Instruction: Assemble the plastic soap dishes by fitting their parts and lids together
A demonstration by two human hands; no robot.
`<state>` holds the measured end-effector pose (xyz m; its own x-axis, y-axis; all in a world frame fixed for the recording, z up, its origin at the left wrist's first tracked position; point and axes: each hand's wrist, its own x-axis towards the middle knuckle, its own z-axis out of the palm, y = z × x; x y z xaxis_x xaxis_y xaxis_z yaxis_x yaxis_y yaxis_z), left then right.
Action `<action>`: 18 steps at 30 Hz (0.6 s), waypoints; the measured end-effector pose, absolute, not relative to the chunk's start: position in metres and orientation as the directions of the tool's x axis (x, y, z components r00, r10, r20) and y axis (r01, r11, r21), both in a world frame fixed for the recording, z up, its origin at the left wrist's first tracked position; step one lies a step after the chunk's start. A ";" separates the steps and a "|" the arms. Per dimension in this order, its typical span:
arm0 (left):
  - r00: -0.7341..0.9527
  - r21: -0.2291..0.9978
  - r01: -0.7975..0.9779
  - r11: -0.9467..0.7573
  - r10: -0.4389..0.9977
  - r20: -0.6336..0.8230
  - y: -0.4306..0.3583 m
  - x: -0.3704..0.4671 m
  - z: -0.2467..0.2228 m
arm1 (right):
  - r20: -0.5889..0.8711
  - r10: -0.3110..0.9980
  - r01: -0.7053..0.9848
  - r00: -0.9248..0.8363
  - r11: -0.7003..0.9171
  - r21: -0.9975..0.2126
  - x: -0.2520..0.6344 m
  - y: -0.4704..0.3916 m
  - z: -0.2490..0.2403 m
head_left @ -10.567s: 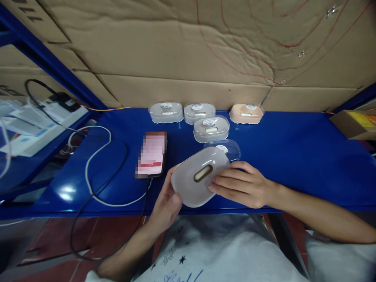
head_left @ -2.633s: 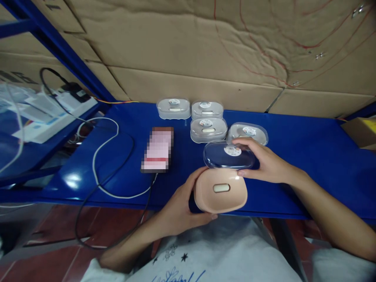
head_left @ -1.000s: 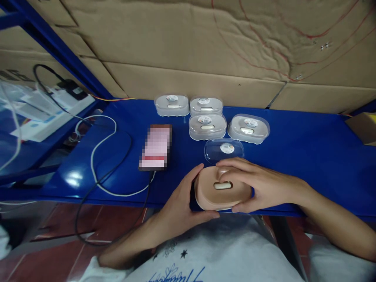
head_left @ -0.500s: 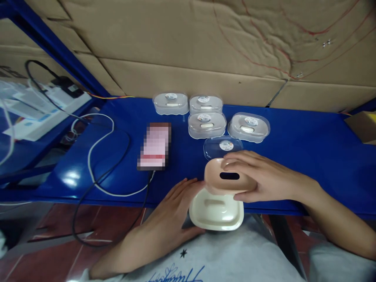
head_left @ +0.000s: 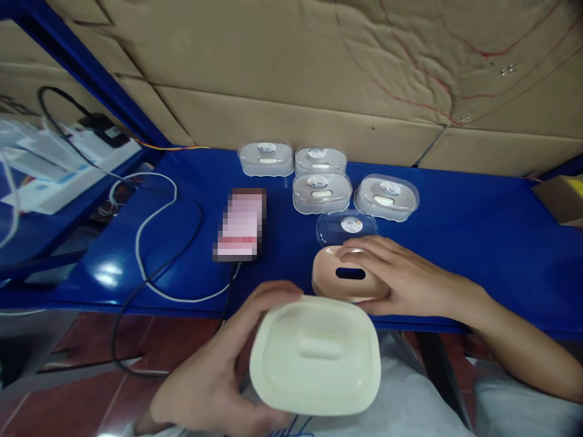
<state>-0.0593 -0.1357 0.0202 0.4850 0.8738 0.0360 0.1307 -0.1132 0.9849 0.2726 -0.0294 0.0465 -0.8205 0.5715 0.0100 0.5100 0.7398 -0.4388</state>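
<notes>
Close to my body, my left hand [head_left: 223, 370] grips the left side of a pale cream-green oval box [head_left: 316, 379] with a raised bar in its middle. My right hand [head_left: 396, 273] holds the right side of a peach oval cover [head_left: 328, 274] with a slot, low over the blue table's front edge. Just behind that cover lies a clear plastic lid [head_left: 330, 229] with a round sticker. Farther back stand several clear-lidded oval boxes, among them one at the front middle [head_left: 322, 203] and one at the right [head_left: 387, 206].
A phone [head_left: 240, 224] with a blurred screen lies left on the blue table [head_left: 469, 243]. White and black cables [head_left: 139, 243] loop beside it. Power strips [head_left: 91, 164] sit far left, a cardboard box [head_left: 562, 197] far right. Cardboard [head_left: 273, 73] lines the back.
My left hand has lifted the cream-green box up toward the camera and slightly left, away from the peach cover. My right hand and the cover have shifted slightly left.
</notes>
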 end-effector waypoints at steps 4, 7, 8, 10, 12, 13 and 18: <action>0.273 0.989 -0.145 0.027 0.962 0.014 -0.130 -0.042 0.015 | -0.030 0.558 0.525 -0.829 0.759 -0.385 0.273 -0.031 0.044; 0.169 0.947 -0.294 0.128 0.982 -0.081 -0.122 -0.027 0.009 | -0.046 0.545 0.523 -0.837 0.772 -0.361 0.273 -0.032 0.042; 0.140 0.928 -0.343 0.148 0.985 -0.105 -0.119 -0.023 0.007 | -0.046 0.543 0.520 -0.839 0.772 -0.365 0.273 -0.032 0.042; 0.064 0.899 -0.412 0.146 0.989 -0.131 -0.113 -0.017 0.002 | -0.055 0.537 0.512 -0.842 0.763 -0.395 0.275 -0.032 0.045; 0.003 0.879 -0.461 0.125 0.990 -0.140 -0.109 -0.014 -0.003 | -0.087 0.520 0.500 -0.850 0.742 -0.447 0.281 -0.030 0.051; -0.017 0.870 -0.479 0.119 0.989 -0.145 -0.107 -0.013 -0.004 | -0.103 0.511 0.495 -0.853 0.730 -0.471 0.286 -0.028 0.055; -0.040 0.834 -0.536 0.131 0.983 -0.180 -0.102 -0.009 -0.003 | -0.023 0.615 0.560 -0.788 0.701 -0.441 0.322 -0.013 0.072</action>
